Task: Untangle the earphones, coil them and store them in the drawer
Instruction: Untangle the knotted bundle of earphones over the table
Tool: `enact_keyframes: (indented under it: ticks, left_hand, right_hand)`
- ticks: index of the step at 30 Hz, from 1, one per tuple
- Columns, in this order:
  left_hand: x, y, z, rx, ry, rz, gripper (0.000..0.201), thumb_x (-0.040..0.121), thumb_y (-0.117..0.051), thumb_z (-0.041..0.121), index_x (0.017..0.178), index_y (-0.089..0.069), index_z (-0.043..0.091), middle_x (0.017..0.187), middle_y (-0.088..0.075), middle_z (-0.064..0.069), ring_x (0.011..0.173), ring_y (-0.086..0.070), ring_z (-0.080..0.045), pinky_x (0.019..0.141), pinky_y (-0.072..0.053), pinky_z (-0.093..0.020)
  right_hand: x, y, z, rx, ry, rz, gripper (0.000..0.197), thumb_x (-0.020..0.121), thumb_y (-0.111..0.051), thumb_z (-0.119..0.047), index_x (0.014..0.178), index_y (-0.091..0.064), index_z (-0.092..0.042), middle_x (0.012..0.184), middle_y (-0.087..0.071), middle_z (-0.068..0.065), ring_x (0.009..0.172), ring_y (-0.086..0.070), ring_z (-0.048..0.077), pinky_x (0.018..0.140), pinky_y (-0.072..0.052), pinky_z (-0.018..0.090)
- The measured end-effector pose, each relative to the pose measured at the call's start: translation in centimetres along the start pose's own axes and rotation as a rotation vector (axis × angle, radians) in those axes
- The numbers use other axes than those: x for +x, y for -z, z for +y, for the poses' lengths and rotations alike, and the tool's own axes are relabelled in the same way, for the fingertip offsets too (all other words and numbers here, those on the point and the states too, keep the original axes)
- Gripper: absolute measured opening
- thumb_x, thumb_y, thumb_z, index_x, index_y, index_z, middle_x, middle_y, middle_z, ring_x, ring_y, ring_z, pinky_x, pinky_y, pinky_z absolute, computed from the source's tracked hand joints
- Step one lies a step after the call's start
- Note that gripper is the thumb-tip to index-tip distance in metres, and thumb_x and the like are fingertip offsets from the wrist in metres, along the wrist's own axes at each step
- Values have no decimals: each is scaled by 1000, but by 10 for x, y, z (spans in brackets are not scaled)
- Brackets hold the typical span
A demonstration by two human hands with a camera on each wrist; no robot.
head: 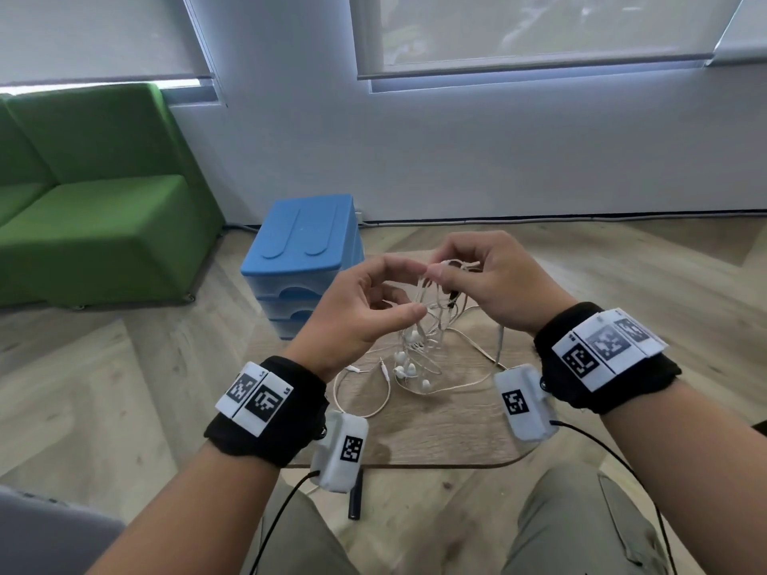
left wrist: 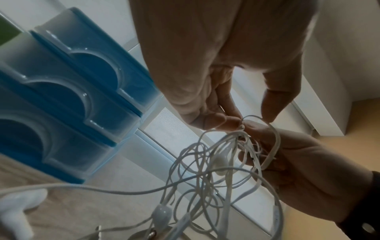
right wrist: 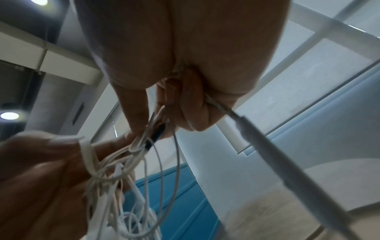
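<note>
Earphones (head: 419,346): tangled, hanging between hands; right hand (head: 494,280) pinches top, left hand (head: 361,309) pinches a strand, ends on counter (head: 436,429).

Head view: high vantage, angled forward and down over both hands (head: 419,292), with the worktop (head: 448,433) beneath them and the blue drawer unit (head: 305,246) beyond the left hand. Left wrist view: very close, looking up along its fingers (left wrist: 207,116). Right wrist view: likewise close, steeply upward; all three share the white earphone tangle (right wrist: 115,181).
</note>
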State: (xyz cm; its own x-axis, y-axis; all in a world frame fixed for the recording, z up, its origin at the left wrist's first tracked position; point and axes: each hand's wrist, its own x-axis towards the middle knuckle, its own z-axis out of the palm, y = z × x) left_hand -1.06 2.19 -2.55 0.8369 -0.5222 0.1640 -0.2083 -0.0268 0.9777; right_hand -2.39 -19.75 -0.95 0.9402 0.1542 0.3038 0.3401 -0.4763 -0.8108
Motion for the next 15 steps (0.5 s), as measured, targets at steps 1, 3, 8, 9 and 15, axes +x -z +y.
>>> enact_keyframes:
  ticks: [1,3,8,9,15]
  left_hand:
    - [0,-1,-1,-5,4,1,49,85,-82,0,127,-63,14,118,-69,-5,86,-63,-16,84,-57,-33]
    - [0,-2,-6,23,11,-5,56,83,-84,0,130,-58,18,113,-68,-5,85,-62,-16,79,-54,-33]
    - [4,-4,-15,105,-16,73,21,91,-77,4,111,-74,8,93,-74,-11,82,-67,-20,82,-56,-37]
    - [4,-4,-15,92,-18,92,14,92,-76,5,107,-75,6,89,-75,-11,80,-67,-18,78,-56,-32]
    - [8,-4,-12,47,-5,136,6,90,-78,7,91,-74,4,73,-73,1,64,-63,-6,62,-48,-15]
  right_hand:
    - [0,-1,1,6,-3,23,10,94,-71,-17,85,-73,-13,72,-69,3,68,-64,20,69,-54,39]
    - [0,-6,1,45,-31,54,14,97,-67,-14,83,-70,-11,68,-67,2,60,-61,15,61,-51,29]
    - [1,-15,-2,393,-326,59,21,105,-53,-17,89,-60,-5,64,-55,4,37,-31,5,36,-23,17]
    - [1,-15,-4,466,-371,70,21,104,-52,-17,92,-60,-2,67,-54,9,37,-29,6,35,-20,17]
    - [-6,-14,-6,487,-399,-60,31,97,-63,-32,82,-67,-6,71,-54,11,45,-31,10,41,-21,20]
